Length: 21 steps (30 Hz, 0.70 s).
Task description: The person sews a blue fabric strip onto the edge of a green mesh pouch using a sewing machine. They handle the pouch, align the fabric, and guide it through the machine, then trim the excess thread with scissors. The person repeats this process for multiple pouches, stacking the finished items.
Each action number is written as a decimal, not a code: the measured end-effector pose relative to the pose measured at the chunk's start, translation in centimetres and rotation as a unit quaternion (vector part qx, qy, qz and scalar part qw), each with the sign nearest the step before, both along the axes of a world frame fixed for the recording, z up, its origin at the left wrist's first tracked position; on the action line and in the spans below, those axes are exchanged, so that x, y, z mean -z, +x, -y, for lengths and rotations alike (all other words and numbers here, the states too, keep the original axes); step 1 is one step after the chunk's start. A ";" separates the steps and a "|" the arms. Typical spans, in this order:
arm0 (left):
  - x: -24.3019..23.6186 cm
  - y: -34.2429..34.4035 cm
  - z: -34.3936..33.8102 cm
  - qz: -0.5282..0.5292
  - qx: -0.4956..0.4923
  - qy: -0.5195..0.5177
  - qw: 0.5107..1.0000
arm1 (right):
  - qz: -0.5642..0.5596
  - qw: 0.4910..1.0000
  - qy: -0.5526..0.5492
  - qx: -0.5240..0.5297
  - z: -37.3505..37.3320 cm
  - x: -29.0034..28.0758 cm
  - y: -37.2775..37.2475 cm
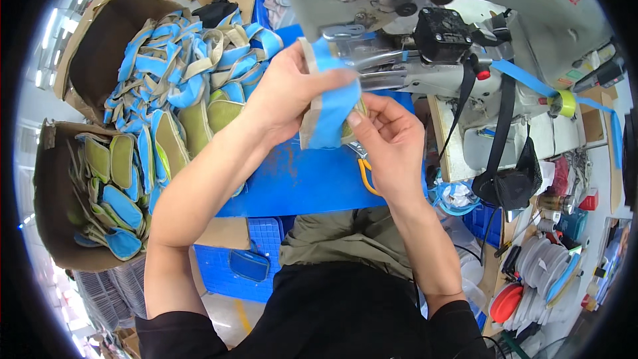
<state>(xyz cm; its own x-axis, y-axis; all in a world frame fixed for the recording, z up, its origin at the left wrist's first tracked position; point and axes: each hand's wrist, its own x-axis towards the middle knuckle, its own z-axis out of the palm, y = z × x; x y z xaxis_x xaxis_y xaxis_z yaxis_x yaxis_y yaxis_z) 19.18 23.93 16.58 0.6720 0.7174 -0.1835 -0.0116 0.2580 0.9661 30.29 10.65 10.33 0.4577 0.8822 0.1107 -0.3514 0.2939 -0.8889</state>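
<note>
My left hand [289,90] grips the upper left side of a blue and beige fabric piece [330,110], its thumb lying across the front and slightly blurred. From the right, my right hand [392,143] pinches the lower right edge of the same piece between thumb and fingers. A bit of olive-green cloth shows at that edge. The piece is raised just in front of the sewing machine [412,60], whose metal guide parts are close behind it. Scissors with orange handles [366,174] lie under my right hand, their blades partly hidden.
A heap of blue and beige strips [179,60] covers the left of the blue table [292,179]. An open carton [50,193] holds green and blue padded pieces; another carton [83,60] stands behind. Blue tape [525,78] runs through a yellow-green roller at right.
</note>
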 end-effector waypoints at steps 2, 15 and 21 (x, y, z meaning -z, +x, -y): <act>-0.3 -0.1 0.6 0.005 -0.006 0.001 1.000 | 0.001 1.000 -0.004 -0.002 -0.3 -0.5 0.4; -0.1 -1.6 2.1 0.021 -0.017 -0.115 0.993 | 0.132 0.990 -0.002 0.057 0.0 0.4 0.8; -0.2 -1.8 2.8 0.010 0.005 -0.107 0.994 | 0.162 0.985 0.007 0.067 0.3 1.1 0.9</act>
<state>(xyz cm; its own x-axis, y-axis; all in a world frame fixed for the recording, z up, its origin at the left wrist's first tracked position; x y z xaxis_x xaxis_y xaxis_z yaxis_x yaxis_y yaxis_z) 17.41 21.16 16.77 0.6840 0.6564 -0.3183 -0.0268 0.4587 0.8882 31.21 10.38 9.28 0.5094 0.8134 0.2810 -0.0076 0.3308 -0.9437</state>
